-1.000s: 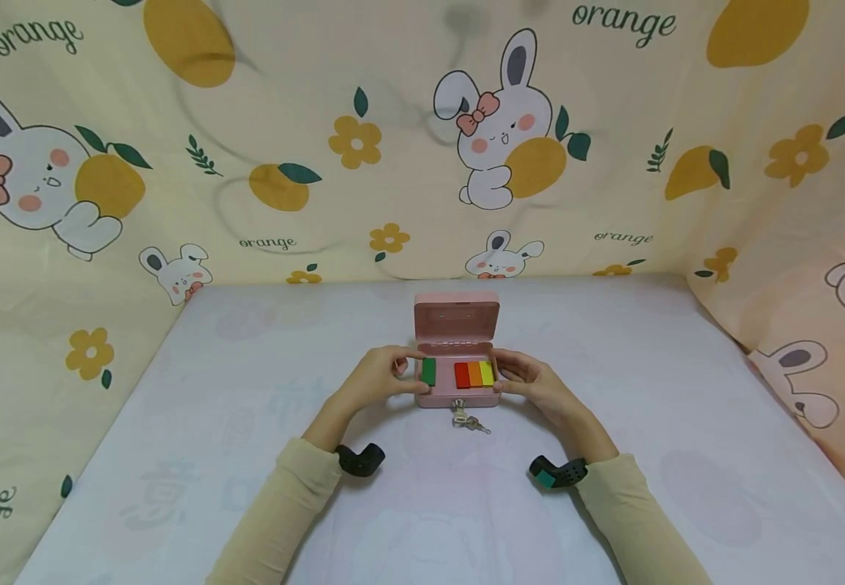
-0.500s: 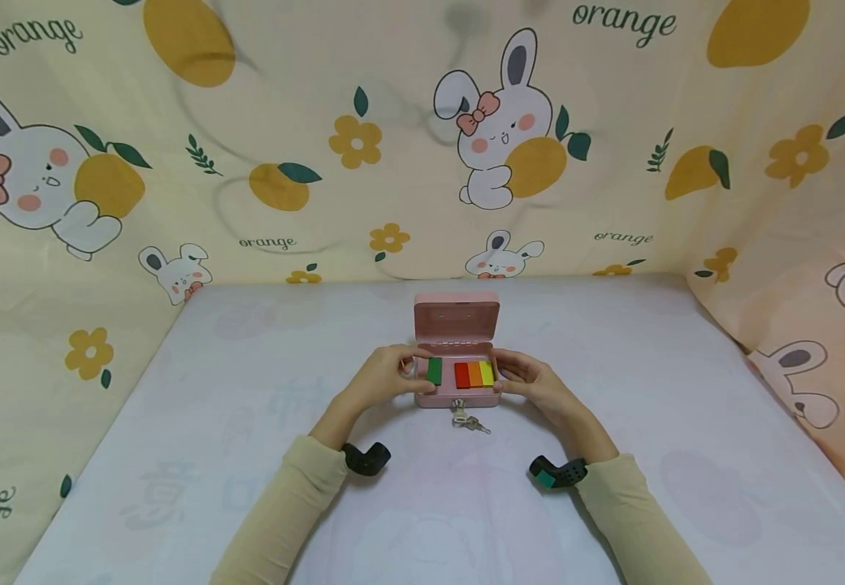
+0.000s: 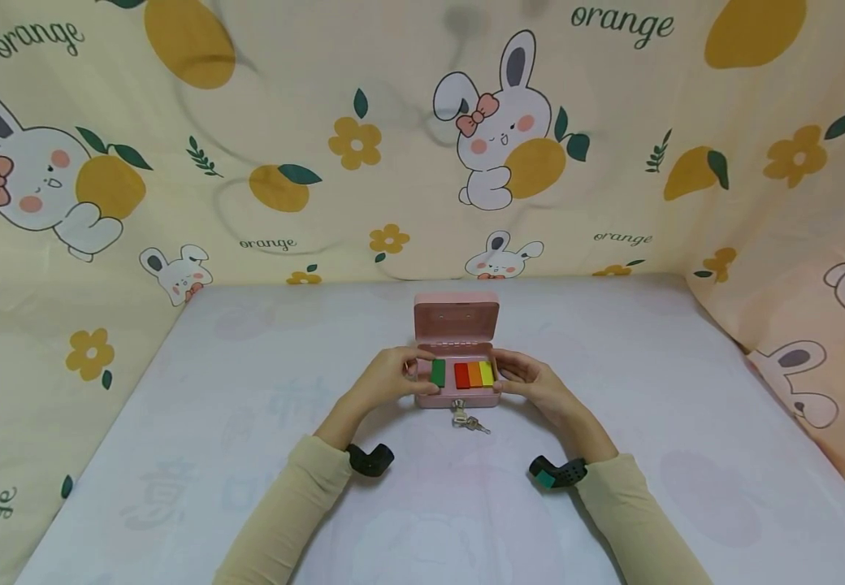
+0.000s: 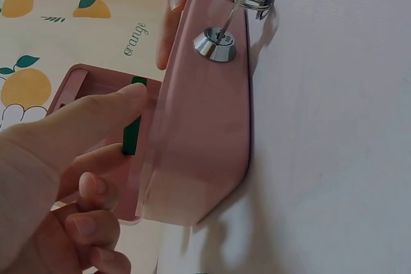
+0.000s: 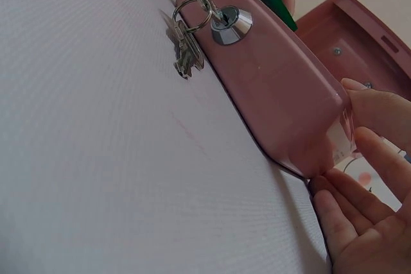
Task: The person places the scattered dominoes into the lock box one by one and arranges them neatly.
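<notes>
A pink metal cash box (image 3: 477,400) sits on the table with its lid (image 3: 456,317) raised at the back. My left hand (image 3: 387,375) pinches a green flat block (image 3: 438,373) at its two ends by thumb and finger, inside the box's left part; its other fingers curl loosely in the left wrist view. Standing side by side at the right inside are a red block (image 3: 462,375), an orange block (image 3: 474,374) and a yellow block (image 3: 487,374). My right hand (image 3: 532,380) holds the box's right end, a fingertip over the rim and others against the outer side.
A key sits in the front lock (image 5: 232,25), and more keys (image 3: 476,424) hang from its ring onto the table. The pale table (image 3: 437,496) ends at a printed cloth (image 3: 364,187) behind. Dark wrist devices (image 3: 371,461) stand out from both sleeves.
My left hand has shifted right with the green block, away from the box's left wall toward the red block. The right hand and the box stay put.
</notes>
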